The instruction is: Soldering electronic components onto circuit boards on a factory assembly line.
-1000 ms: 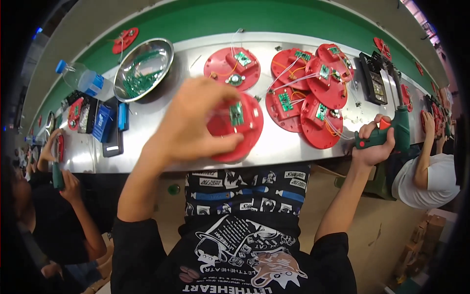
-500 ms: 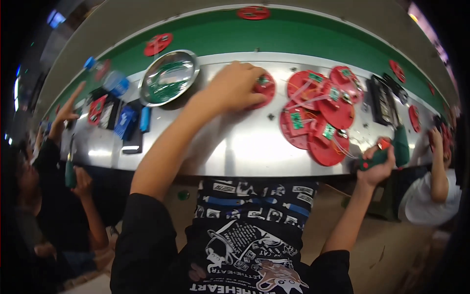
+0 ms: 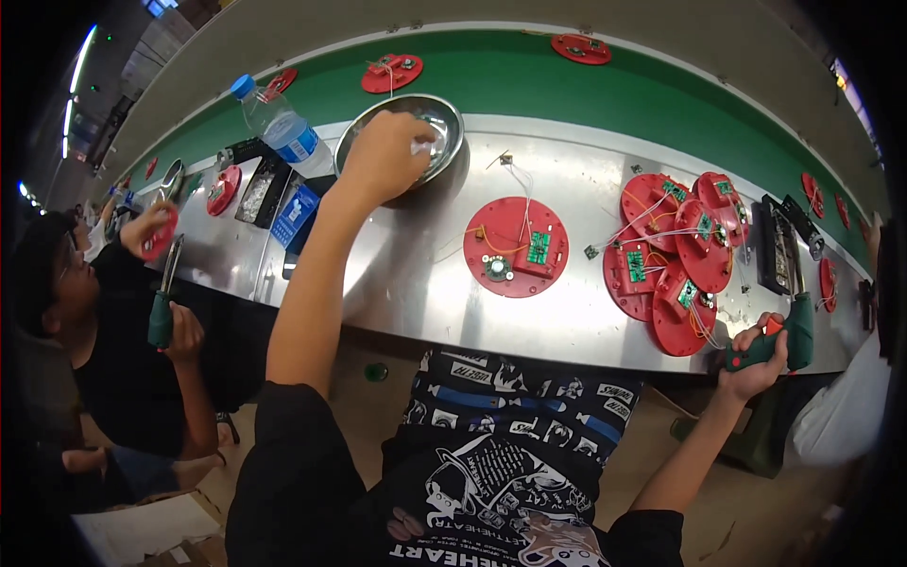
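Note:
My left hand (image 3: pixel 385 156) reaches into a round metal bowl (image 3: pixel 444 118) at the back of the steel bench, fingers pinched; what they hold is too small to tell. A red disc (image 3: pixel 515 248) with a green circuit board and wires lies alone on the bench to the right of the bowl. My right hand (image 3: pixel 756 354) is at the bench's front edge, closed around a green electric screwdriver (image 3: pixel 792 335). A pile of several similar red discs (image 3: pixel 675 250) lies just left of that hand.
A water bottle (image 3: pixel 281 126) and black trays (image 3: pixel 255 189) sit left of the bowl. Behind runs a green conveyor belt (image 3: pixel 567 85) carrying red discs. A person at the left (image 3: pixel 123 312) holds a red disc and a screwdriver. Another person's white sleeve (image 3: pixel 841 416) is at the right.
My left hand set the red disc down on the bench and moved left to the metal bowl. The right hand kept hold of the screwdriver at the bench edge.

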